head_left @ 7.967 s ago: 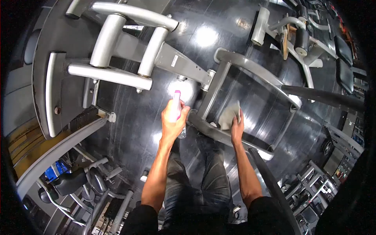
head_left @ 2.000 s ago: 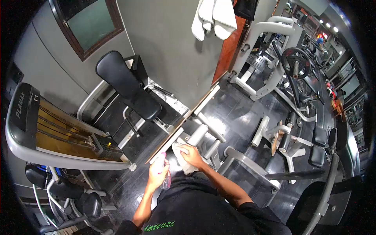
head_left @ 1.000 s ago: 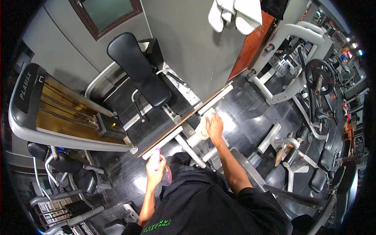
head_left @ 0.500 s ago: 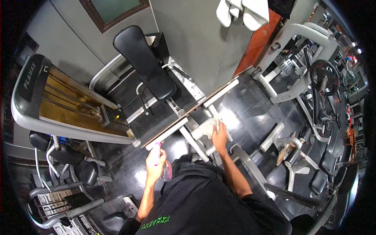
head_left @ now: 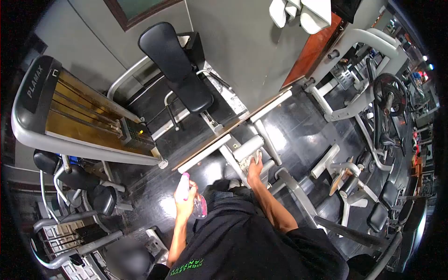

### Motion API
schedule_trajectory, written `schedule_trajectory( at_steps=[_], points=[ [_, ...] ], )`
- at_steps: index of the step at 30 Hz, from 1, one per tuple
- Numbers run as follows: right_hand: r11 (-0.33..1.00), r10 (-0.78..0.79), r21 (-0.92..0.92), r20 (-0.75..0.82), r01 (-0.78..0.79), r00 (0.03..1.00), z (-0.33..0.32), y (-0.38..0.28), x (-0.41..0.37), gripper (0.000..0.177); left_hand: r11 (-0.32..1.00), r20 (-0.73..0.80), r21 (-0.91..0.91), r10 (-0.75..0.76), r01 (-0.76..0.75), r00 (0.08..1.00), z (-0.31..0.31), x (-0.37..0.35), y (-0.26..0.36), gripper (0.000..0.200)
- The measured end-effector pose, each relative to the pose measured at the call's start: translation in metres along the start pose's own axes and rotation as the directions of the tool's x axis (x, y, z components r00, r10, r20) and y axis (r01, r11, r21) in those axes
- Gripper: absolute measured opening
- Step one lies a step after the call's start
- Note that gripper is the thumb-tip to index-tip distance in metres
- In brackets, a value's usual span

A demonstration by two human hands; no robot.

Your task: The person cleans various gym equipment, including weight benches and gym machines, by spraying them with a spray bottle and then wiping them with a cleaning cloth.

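A spray bottle (head_left: 200,208) with a white and pink head is gripped in my left hand (head_left: 183,201), upper left of my dark shirt. My right hand (head_left: 255,170) presses a pale, crumpled cloth (head_left: 245,162) against the grey metal frame of a gym machine, just below a thick light-grey tube (head_left: 248,147). My fingers are bent over the cloth and partly cover it. Beyond the tube runs a long board (head_left: 224,132) with light-grey bars along its near side.
A weight-stack machine (head_left: 93,126) marked PLAMAX stands at the left, beside a black padded seat (head_left: 196,95). White towels (head_left: 315,16) hang at the upper right. A plate-holding machine (head_left: 347,107) and a lower grey frame (head_left: 298,196) occupy the right side.
My right hand and the cloth have moved off the thick tube, nearer to my body and slightly left. My left hand still holds the spray bottle. The whole view has shifted slightly.
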State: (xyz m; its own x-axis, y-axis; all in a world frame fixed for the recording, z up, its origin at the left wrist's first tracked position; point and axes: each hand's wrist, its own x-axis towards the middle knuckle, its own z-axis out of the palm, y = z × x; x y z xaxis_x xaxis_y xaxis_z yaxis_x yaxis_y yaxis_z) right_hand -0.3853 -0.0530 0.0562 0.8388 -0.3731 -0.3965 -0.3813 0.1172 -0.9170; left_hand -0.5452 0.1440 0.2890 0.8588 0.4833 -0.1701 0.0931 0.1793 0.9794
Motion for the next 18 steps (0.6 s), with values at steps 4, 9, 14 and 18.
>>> schedule_trajectory(
  at_steps=[4,9,14,18],
  points=[
    [0.965,-0.083,-0.214,0.293,0.150,0.953,-0.034,-0.035,-0.021,0.033,0.999,-0.028,-0.016,-0.030,0.030,0.999,-0.003,-0.002,-0.005,0.016],
    [0.970,0.144,-0.243,0.529,-0.013,0.836,-0.065,-0.019,0.015,0.026,0.998,0.063,-0.015,-0.058,0.059,0.996,0.002,0.000,-0.003,0.014],
    [0.957,-0.128,-0.246,0.111,0.151,0.986,-0.021,-0.031,0.021,0.038,0.999,0.087,0.032,-0.044,0.041,0.995,0.003,0.004,-0.003,0.014],
    [0.791,-0.261,-0.512,0.211,0.334,0.942,-0.022,-0.028,0.008,0.052,0.996,0.120,0.067,-0.059,0.051,0.991,0.001,0.004,-0.011,0.014]
  ],
)
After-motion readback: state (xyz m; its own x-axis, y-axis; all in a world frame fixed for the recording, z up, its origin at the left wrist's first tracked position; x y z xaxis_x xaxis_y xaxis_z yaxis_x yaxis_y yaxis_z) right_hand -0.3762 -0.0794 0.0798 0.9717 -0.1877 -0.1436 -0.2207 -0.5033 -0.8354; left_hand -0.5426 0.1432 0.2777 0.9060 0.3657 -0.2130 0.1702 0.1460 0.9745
